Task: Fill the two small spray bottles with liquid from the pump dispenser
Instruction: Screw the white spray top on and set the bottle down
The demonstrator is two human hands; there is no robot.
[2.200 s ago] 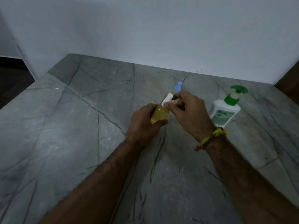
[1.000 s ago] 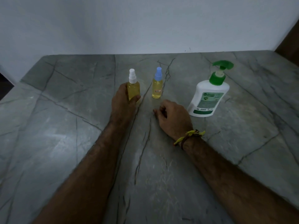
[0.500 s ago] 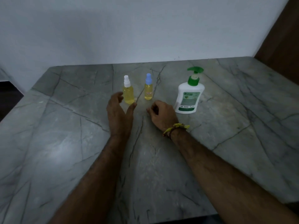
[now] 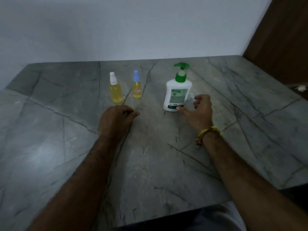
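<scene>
Two small spray bottles stand upright side by side on the grey marble table (image 4: 50, 147), both filled with yellow liquid. The one with the white cap (image 4: 115, 90) is on the left, the one with the blue cap (image 4: 137, 86) on the right. A white pump dispenser (image 4: 177, 92) with a green pump stands to their right. My left hand (image 4: 116, 120) rests on the table just in front of the bottles, fingers loosely curled, holding nothing. My right hand (image 4: 200, 112) is spread beside the dispenser's base, thumb tip touching its lower front.
A plain white wall runs behind the table. A brown wooden panel (image 4: 283, 39) stands at the far right, with a small white object (image 4: 301, 88) at the table's right edge. The table's near edge lies close to my body.
My left hand has let go of the white-capped bottle and drawn back. My right hand has moved right to the pump dispenser and spread its fingers.
</scene>
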